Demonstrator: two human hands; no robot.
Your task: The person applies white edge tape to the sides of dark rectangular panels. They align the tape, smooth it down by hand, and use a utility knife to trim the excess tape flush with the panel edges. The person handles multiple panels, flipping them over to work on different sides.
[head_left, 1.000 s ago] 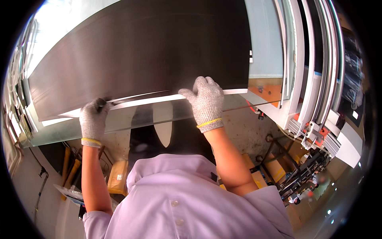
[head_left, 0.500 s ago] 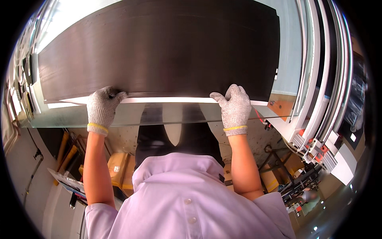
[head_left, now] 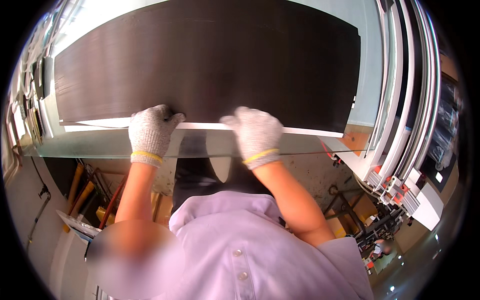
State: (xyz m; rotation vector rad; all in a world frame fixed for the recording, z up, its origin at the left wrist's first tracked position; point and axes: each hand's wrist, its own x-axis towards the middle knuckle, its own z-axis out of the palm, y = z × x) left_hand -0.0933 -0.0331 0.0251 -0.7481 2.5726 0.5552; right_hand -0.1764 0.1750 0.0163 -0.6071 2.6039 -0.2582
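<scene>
You'd slid both hands inward: left hand [head_left: 150,132] and right hand [head_left: 256,134] fingers curled gripping the dark panel [head_left: 210,60] by its near edge, squared on the glass table [head_left: 100,145].

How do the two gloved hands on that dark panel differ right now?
The left hand curls its fingers over the near edge of the dark panel, thumb hooked up against it; the right hand lies flatter, fingers spread along the edge. The left sits nearer the panel's left end, the right near its middle. Both wear grey knit gloves with yellow cuffs.
</scene>
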